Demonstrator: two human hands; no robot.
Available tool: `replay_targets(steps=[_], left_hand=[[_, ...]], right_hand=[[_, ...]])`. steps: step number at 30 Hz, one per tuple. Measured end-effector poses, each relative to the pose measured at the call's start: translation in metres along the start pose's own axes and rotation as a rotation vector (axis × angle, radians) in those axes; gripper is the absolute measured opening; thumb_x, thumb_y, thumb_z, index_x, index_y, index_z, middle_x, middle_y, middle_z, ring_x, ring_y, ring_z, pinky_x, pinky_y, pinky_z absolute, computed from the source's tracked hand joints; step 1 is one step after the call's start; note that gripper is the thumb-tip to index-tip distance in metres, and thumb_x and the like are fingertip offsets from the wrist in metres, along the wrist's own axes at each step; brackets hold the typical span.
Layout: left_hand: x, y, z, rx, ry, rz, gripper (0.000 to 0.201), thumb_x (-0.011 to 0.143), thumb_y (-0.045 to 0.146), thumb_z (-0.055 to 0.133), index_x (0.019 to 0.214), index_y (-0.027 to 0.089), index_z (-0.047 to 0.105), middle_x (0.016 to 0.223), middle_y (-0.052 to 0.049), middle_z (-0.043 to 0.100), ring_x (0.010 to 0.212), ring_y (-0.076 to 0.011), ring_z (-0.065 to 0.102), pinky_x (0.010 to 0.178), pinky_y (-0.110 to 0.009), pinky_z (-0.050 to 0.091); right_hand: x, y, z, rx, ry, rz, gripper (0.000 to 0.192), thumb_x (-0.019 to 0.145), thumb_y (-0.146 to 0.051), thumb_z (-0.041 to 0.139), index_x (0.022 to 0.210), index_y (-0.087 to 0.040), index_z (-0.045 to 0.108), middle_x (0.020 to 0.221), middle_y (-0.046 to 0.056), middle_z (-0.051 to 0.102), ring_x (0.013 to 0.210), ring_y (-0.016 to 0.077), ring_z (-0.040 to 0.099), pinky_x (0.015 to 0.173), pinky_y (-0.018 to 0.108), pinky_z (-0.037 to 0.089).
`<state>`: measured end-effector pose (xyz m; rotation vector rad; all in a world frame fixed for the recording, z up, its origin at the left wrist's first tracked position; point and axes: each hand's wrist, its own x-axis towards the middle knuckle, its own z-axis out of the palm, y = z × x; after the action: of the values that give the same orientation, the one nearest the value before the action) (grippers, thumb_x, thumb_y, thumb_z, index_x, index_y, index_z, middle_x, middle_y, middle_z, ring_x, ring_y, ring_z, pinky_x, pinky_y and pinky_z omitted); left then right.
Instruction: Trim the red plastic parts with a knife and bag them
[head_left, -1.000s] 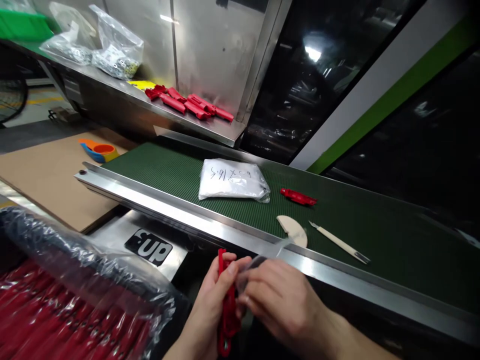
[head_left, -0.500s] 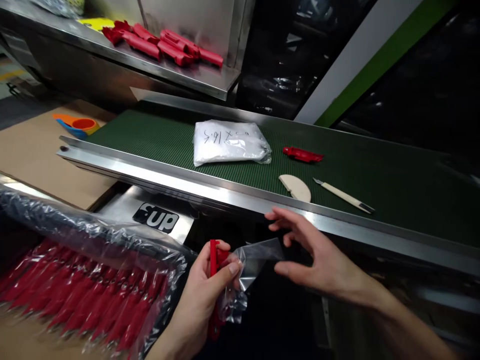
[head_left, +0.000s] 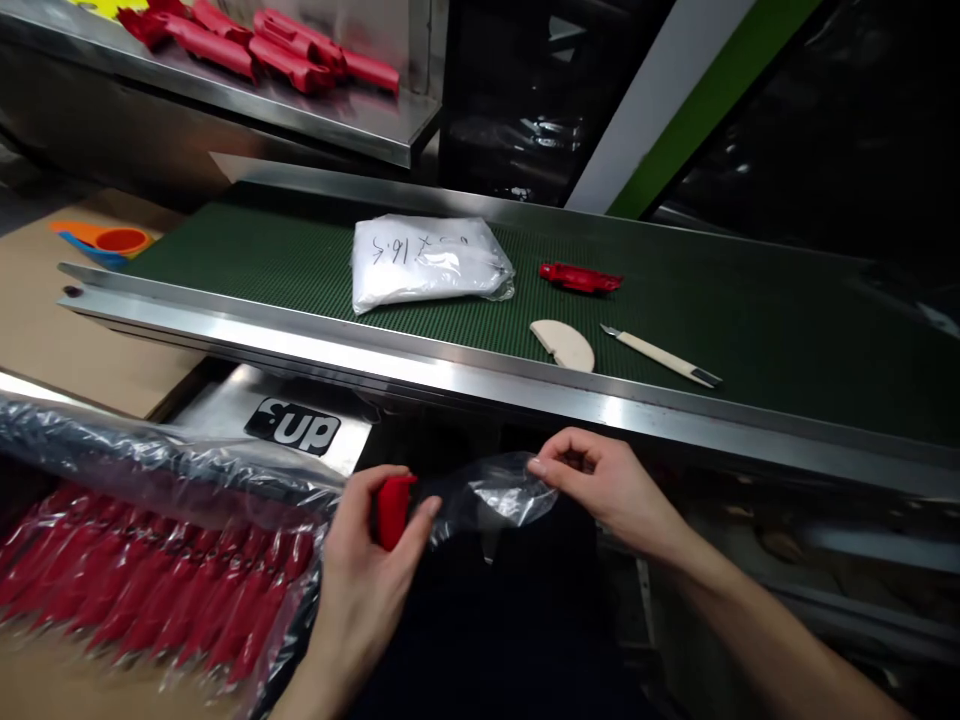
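While the left hand has its grip clenched round a red plastic part, only the near end of that part shows, so its long axis seems to run away from the camera, down into the palm, but I can't tell for sure. It's bright red, blunt and squarish at the visible tip. A small clear plastic bag stretches rightward from it, crinkly and shiny, with its long axis running left to right. The right hand pinches the bag's right edge between thumb and fingertips, so that grip is closed on the bag. All this sits low in the middle of the head view, just in front of the conveyor's steel rail.

On the green belt beyond lie a white packet with handwriting, a lone red part, a pale half-round piece and a slim craft knife. Near left, a big clear sack of red parts. Far left, more red parts on a steel shelf, plus orange and blue scoops on cardboard.
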<state>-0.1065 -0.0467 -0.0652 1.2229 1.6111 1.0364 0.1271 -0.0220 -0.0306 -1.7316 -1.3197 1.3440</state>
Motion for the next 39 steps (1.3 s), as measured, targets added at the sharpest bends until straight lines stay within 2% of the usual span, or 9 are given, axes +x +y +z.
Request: replay_targets(steps=[3,8,13,16,19,23,28,34,39], left_hand=[[-0.006,0.0,0.005,0.044,0.08,0.15,0.033,0.078,0.033,0.075,0.105,0.025,0.059,0.095,0.0,0.062,0.082,-0.0168,0.061,0.079,-0.028,0.048],[-0.017,0.025,0.031,-0.276,-0.348,-0.2,0.038,0.075,0.034,0.076,0.104,0.022,0.054,0.083,0.002,0.063,0.074,-0.0138,0.061,0.067,-0.023,0.05],[-0.02,0.027,0.045,-0.3,-0.417,-0.214,0.036,0.078,0.032,0.073,0.104,0.021,0.052,0.08,0.003,0.062,0.071,-0.0119,0.059,0.06,-0.019,0.046],[-0.019,0.017,0.046,-0.167,-0.349,-0.144,0.026,0.082,0.027,0.065,0.103,0.022,0.05,0.083,0.003,0.062,0.075,-0.012,0.059,0.066,-0.021,0.047],[-0.015,0.01,0.05,-0.085,-0.282,-0.095,0.029,0.083,0.022,0.061,0.108,0.025,0.048,0.088,0.003,0.063,0.079,-0.013,0.06,0.072,-0.024,0.048],[-0.016,0.008,0.055,0.042,-0.278,0.03,0.042,0.079,0.019,0.06,0.119,0.027,0.047,0.097,0.0,0.064,0.082,-0.0171,0.062,0.076,-0.03,0.047],[-0.026,0.007,0.058,0.116,-0.332,0.201,0.053,0.075,0.013,0.054,0.126,0.028,0.049,0.109,-0.004,0.064,0.098,-0.0231,0.062,0.085,-0.037,0.045],[-0.005,0.001,0.049,0.058,-0.237,0.036,0.035,0.081,0.022,0.058,0.114,0.024,0.049,0.092,-0.001,0.061,0.081,-0.0186,0.059,0.076,-0.032,0.045],[0.011,-0.003,0.046,-0.122,-0.294,-0.128,0.014,0.082,0.03,0.06,0.081,0.016,0.057,0.073,-0.001,0.059,0.067,-0.0137,0.055,0.06,-0.023,0.042]], right_hand=[[-0.004,0.007,0.008,0.047,0.005,0.013,0.027,0.079,-0.041,0.072,0.076,-0.016,0.061,0.068,-0.002,0.058,0.063,0.0093,0.052,0.058,0.022,0.041],[-0.017,0.011,0.033,0.369,-0.158,0.099,0.033,0.075,-0.043,0.077,0.076,-0.016,0.058,0.066,-0.003,0.059,0.058,0.0078,0.052,0.055,0.02,0.04],[-0.024,0.02,0.035,0.499,-0.216,0.148,0.035,0.074,-0.044,0.078,0.075,-0.016,0.057,0.066,-0.002,0.061,0.056,0.0074,0.05,0.052,0.02,0.039],[-0.027,0.026,0.025,0.27,-0.131,0.028,0.03,0.08,-0.041,0.073,0.075,-0.017,0.056,0.068,-0.003,0.058,0.059,0.008,0.05,0.054,0.02,0.039],[-0.03,0.026,0.014,-0.168,-0.026,-0.268,0.019,0.09,-0.029,0.062,0.076,-0.018,0.056,0.07,-0.003,0.055,0.063,0.0082,0.049,0.059,0.022,0.039],[-0.035,0.01,0.006,-0.376,0.103,-0.525,0.013,0.094,-0.03,0.059,0.101,-0.02,0.062,0.091,0.001,0.059,0.082,0.0117,0.056,0.074,0.025,0.045],[-0.039,-0.01,0.002,-0.36,-0.137,-0.528,0.01,0.095,-0.026,0.056,0.097,-0.022,0.066,0.087,-0.002,0.064,0.077,0.0103,0.059,0.069,0.023,0.047],[-0.067,-0.002,-0.022,-0.354,0.418,-0.591,0.01,0.089,-0.02,0.064,0.097,-0.026,0.067,0.089,-0.005,0.068,0.073,0.0084,0.063,0.068,0.018,0.05],[-0.094,0.006,-0.023,-0.611,0.439,-0.849,0.02,0.085,-0.006,0.064,0.102,-0.017,0.066,0.099,0.002,0.068,0.087,0.0128,0.066,0.085,0.024,0.051]])
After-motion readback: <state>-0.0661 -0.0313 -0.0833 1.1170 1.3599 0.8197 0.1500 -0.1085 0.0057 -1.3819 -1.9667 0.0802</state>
